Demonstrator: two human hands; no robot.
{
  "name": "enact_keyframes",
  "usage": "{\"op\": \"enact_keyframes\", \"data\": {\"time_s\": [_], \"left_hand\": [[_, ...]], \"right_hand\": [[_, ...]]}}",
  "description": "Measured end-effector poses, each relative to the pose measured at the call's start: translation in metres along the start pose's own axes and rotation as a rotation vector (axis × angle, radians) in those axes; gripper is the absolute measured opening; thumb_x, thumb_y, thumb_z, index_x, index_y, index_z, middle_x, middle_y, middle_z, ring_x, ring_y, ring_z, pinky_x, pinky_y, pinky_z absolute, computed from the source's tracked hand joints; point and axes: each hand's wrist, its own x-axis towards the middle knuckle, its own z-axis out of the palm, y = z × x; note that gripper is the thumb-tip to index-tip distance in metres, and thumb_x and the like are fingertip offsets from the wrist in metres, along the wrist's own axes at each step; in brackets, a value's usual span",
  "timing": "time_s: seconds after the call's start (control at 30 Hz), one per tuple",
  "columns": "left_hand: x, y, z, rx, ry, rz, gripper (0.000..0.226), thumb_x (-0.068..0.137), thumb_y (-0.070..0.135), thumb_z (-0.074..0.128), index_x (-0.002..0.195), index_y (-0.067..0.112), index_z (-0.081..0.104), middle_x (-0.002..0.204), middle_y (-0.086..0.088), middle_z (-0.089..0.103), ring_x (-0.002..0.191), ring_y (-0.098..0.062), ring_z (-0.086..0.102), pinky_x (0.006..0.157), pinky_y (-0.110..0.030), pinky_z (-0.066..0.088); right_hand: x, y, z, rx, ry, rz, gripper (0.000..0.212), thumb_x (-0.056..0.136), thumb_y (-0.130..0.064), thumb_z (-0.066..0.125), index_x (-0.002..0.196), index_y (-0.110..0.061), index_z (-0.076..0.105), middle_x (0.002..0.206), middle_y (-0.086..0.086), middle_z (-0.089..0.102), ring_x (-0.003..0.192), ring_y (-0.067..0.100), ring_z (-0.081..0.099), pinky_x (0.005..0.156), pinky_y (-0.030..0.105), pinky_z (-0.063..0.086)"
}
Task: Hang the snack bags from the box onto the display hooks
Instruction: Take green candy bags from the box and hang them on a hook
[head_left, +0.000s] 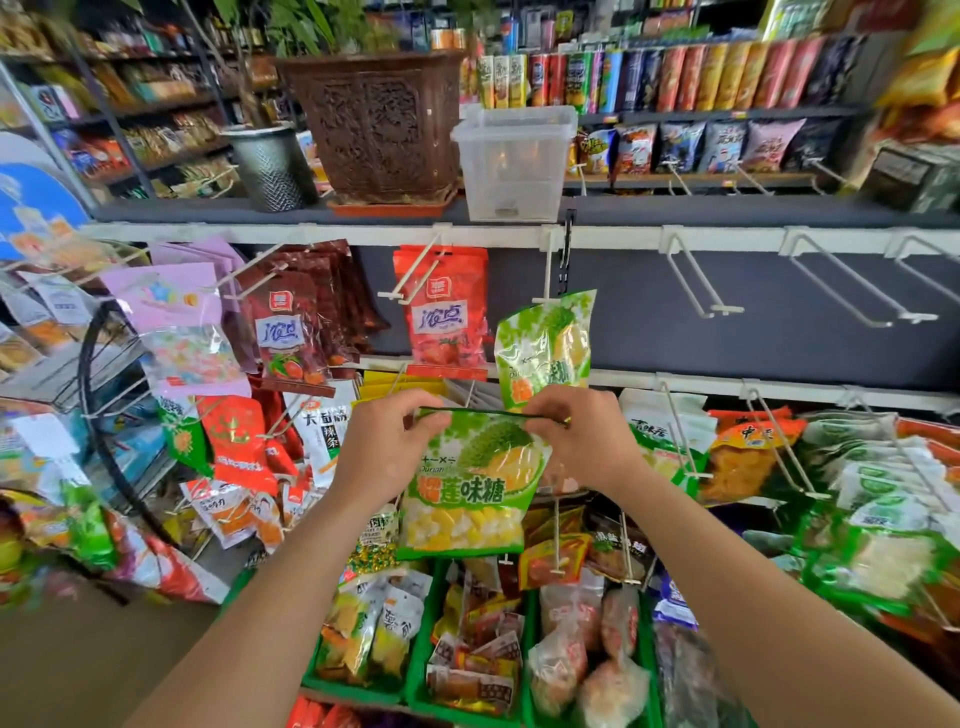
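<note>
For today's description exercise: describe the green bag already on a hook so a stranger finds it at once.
From the carved brown plant pot on the shelf, drop to the hook rail below. Right of the red bags hangs a green durian bag, tilted; its twin is lower, held by the left hand and right hand.

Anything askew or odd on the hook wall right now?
Yes: the hung durian bag on the upper hook tilts, its top edge slanting up to the right, while the red bags beside it hang straighter. The held durian bag, pinched at its top by the left hand and right hand, is not yet hung.
</note>
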Motion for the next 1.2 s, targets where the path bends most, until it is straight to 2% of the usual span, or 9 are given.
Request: {"op": "enact_keyframes", "data": {"time_s": [0.1, 0.17, 0.23, 0.37, 0.47, 0.57, 0.83, 1.03, 1.2], "left_hand": [[-0.002, 0.004, -0.002, -0.041, -0.011, -0.018, 0.008, 0.085, 0.031, 0.073, 0.093, 0.03, 0.072, 0.088, 0.008, 0.071, 0.083, -0.01, 0.063, 0.076, -0.03, 0.05], [-0.004, 0.008, -0.003, -0.05, -0.012, -0.019, 0.015, 0.084, 0.029, 0.074, 0.097, 0.022, 0.075, 0.086, 0.02, 0.064, 0.081, 0.007, 0.057, 0.073, -0.012, 0.044], [-0.004, 0.013, -0.004, -0.061, -0.019, -0.035, 0.022, 0.083, 0.028, 0.075, 0.102, 0.016, 0.075, 0.088, 0.022, 0.061, 0.08, 0.007, 0.055, 0.07, -0.002, 0.037], [-0.004, 0.018, -0.006, -0.083, -0.086, -0.06, 0.028, 0.083, 0.026, 0.076, 0.11, 0.017, 0.073, 0.099, 0.011, 0.063, 0.094, -0.01, 0.057, 0.081, -0.022, 0.04], [-0.003, 0.022, -0.008, -0.107, -0.138, -0.059, 0.029, 0.083, 0.024, 0.076, 0.112, 0.019, 0.072, 0.087, 0.011, 0.066, 0.085, -0.016, 0.062, 0.079, -0.03, 0.046], [-0.002, 0.024, -0.009, -0.128, -0.101, -0.072, 0.024, 0.079, 0.024, 0.08, 0.102, 0.025, 0.073, 0.088, -0.009, 0.071, 0.083, -0.025, 0.065, 0.078, -0.04, 0.052], [0.002, 0.007, -0.025, -0.122, -0.028, -0.091, 0.015, 0.08, 0.022, 0.079, 0.092, 0.029, 0.071, 0.091, 0.003, 0.071, 0.085, -0.02, 0.065, 0.081, -0.041, 0.052], [0.001, -0.008, -0.027, -0.002, -0.032, -0.051, 0.011, 0.083, 0.028, 0.076, 0.095, 0.025, 0.076, 0.065, 0.006, 0.062, 0.055, -0.005, 0.05, 0.055, -0.015, 0.034], [0.0, -0.012, -0.026, -0.007, -0.024, -0.051, 0.011, 0.084, 0.026, 0.076, 0.094, 0.021, 0.077, 0.062, 0.012, 0.059, 0.055, 0.0, 0.05, 0.054, -0.013, 0.035]], "right_hand": [[0.001, 0.002, -0.007, -0.035, -0.003, -0.031, 0.007, 0.09, -0.019, 0.07, 0.096, -0.023, 0.071, 0.084, -0.013, 0.068, 0.082, 0.006, 0.065, 0.07, 0.017, 0.046], [0.004, -0.001, -0.012, -0.066, 0.002, -0.038, 0.007, 0.09, -0.02, 0.07, 0.092, -0.026, 0.068, 0.084, -0.014, 0.069, 0.08, 0.007, 0.064, 0.068, 0.02, 0.046], [0.007, -0.002, -0.015, -0.102, 0.007, -0.043, 0.012, 0.09, -0.021, 0.07, 0.088, -0.031, 0.064, 0.081, -0.014, 0.068, 0.077, 0.009, 0.064, 0.066, 0.025, 0.047], [0.012, -0.001, -0.022, -0.123, 0.031, -0.052, 0.008, 0.089, -0.02, 0.071, 0.091, -0.027, 0.068, 0.079, -0.014, 0.067, 0.079, 0.013, 0.067, 0.069, 0.028, 0.051], [0.015, -0.002, -0.027, -0.123, 0.039, -0.041, 0.004, 0.091, -0.02, 0.069, 0.095, -0.022, 0.069, 0.086, -0.01, 0.07, 0.085, 0.014, 0.066, 0.075, 0.032, 0.053], [0.019, -0.006, -0.032, -0.152, 0.032, -0.042, 0.005, 0.092, -0.019, 0.067, 0.097, -0.019, 0.069, 0.084, -0.012, 0.065, 0.093, 0.021, 0.067, 0.08, 0.038, 0.055], [0.032, 0.006, -0.059, -0.209, 0.18, 0.076, 0.008, 0.091, -0.025, 0.067, 0.091, -0.033, 0.066, 0.095, -0.008, 0.073, 0.099, 0.025, 0.066, 0.082, 0.038, 0.054], [0.061, 0.002, -0.075, -0.156, 0.22, 0.039, 0.013, 0.09, -0.022, 0.065, 0.088, -0.035, 0.062, 0.087, -0.012, 0.066, 0.098, 0.024, 0.065, 0.087, 0.043, 0.055], [0.08, 0.0, -0.077, -0.16, 0.24, 0.08, 0.008, 0.091, -0.023, 0.065, 0.097, -0.027, 0.068, 0.1, -0.004, 0.072, 0.101, 0.024, 0.065, 0.086, 0.04, 0.053]]}}
